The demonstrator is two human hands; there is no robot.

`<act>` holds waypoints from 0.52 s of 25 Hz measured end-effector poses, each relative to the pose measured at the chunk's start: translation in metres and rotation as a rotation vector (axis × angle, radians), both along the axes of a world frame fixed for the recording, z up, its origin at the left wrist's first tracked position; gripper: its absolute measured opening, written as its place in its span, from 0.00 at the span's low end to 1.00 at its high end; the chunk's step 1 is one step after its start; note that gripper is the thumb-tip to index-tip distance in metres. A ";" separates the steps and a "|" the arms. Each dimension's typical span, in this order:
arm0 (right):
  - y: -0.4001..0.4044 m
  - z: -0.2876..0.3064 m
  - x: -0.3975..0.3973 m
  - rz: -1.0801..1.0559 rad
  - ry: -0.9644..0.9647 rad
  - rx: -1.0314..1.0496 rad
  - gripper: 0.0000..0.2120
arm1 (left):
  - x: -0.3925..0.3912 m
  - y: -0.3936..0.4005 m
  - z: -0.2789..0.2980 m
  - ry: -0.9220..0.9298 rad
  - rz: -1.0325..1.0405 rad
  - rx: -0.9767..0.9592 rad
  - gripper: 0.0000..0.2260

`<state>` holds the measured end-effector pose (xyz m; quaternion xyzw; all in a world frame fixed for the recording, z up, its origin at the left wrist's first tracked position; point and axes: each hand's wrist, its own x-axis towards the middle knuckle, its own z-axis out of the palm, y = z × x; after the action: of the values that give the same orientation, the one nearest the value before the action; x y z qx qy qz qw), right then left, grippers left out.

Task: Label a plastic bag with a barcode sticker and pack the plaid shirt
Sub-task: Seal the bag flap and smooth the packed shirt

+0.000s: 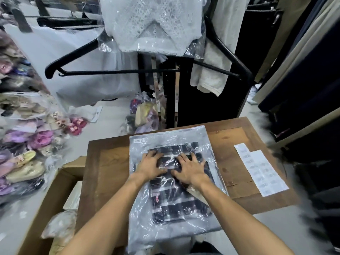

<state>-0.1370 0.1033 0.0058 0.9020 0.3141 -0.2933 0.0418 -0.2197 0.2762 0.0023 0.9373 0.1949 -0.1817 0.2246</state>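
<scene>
A clear plastic bag (171, 227) lies flat on the small wooden table (108, 162), its near end hanging over the front edge. Inside it is the folded dark plaid shirt (176, 203). A small barcode sticker (139, 140) sits at the bag's far left corner. My left hand (151, 165) and my right hand (190, 169) rest palm down side by side on top of the bag, fingers spread, pressing on the shirt through the plastic. Neither hand grips anything.
A sheet of barcode stickers (261, 169) lies on the table's right side. An open cardboard box (60, 199) stands to the left. Bagged shoes (24, 159) pile up at far left. Hangers (110, 71) and a bagged white garment (152, 24) hang ahead.
</scene>
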 end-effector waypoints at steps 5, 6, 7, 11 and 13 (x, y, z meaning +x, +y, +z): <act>-0.018 0.011 0.023 0.046 0.056 0.111 0.42 | -0.016 -0.012 0.015 0.135 0.012 0.055 0.47; -0.028 0.009 0.026 0.043 0.054 0.112 0.45 | -0.020 -0.014 0.015 0.174 0.017 0.031 0.50; -0.037 0.006 0.030 0.034 0.069 0.107 0.48 | -0.023 -0.016 0.013 0.205 0.016 0.019 0.52; -0.049 0.000 0.043 0.017 0.165 0.101 0.52 | -0.021 -0.019 0.011 0.230 0.033 0.034 0.54; -0.044 0.001 0.048 0.018 0.167 0.118 0.52 | -0.017 -0.019 0.012 0.208 0.054 0.022 0.54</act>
<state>-0.0886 0.0589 0.0064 0.8725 0.3411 -0.3480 -0.0351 -0.2363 0.2568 0.0146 0.9102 0.2446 -0.2697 0.1975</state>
